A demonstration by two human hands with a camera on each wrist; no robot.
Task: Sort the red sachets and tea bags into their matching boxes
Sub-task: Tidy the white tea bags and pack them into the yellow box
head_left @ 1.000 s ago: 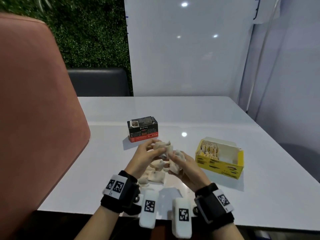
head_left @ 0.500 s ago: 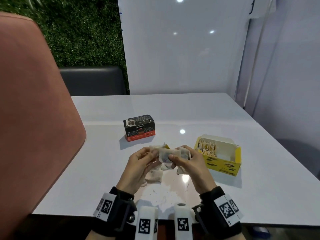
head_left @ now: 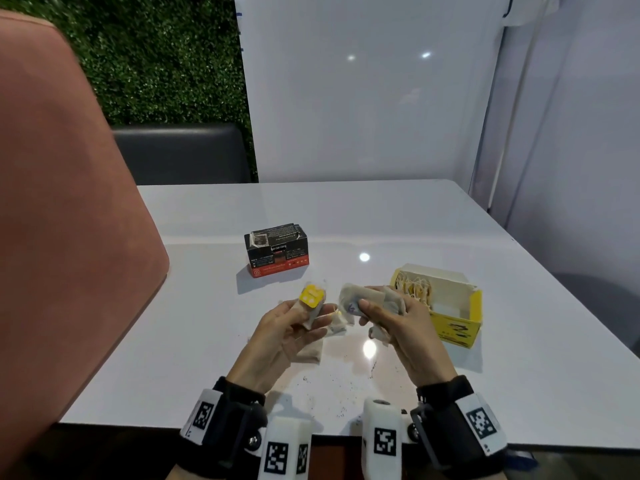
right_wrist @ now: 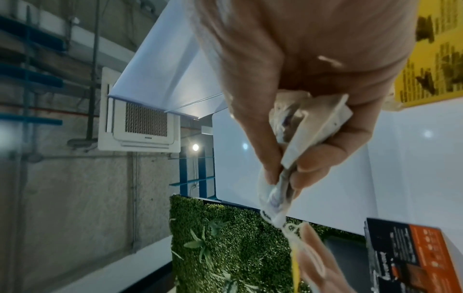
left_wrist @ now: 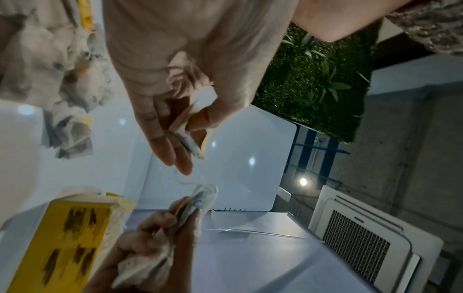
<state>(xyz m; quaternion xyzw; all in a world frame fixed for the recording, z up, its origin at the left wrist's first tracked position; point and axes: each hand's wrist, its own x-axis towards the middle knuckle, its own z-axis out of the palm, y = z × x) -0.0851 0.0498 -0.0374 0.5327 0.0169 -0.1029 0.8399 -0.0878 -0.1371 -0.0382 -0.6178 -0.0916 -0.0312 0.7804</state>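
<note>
A white table [head_left: 450, 220] is seen from above, with a large pink chair back [head_left: 62, 209] at its left edge and a dark seat [head_left: 180, 152] beyond its far side. A leafy green wall [head_left: 162, 57] and a white panel [head_left: 363, 88] are seen behind the table.

On the table's far middle a black and red box [head_left: 277, 249] is stood, its top closed as far as can be told. To the right, well apart from it, a yellow box [head_left: 446, 306] is placed with its lid open, and tea bags with strings [head_left: 414, 287] are packed in its left end.

Above the near middle of the table both hands are raised. The left hand [head_left: 287, 332] is held palm up with its fingers loosely curled, and a tea bag with a yellow tag [head_left: 312, 298] is pinched between thumb and fingers. The right hand [head_left: 394, 322] is closed round a bunch of tea bags [head_left: 370, 301], which is gripped between thumb and fingers just beside the yellow box; in the right wrist view the bunch [right_wrist: 300, 138] is seen pressed tight. A thin string can be made out in the left wrist view between the two hands.

A few loose tea bags [head_left: 334, 323] are left lying on the table under the hands. Dark crumbs [head_left: 332, 389] are scattered on the surface nearer the table's front edge. No red sachets can be made out.
</note>
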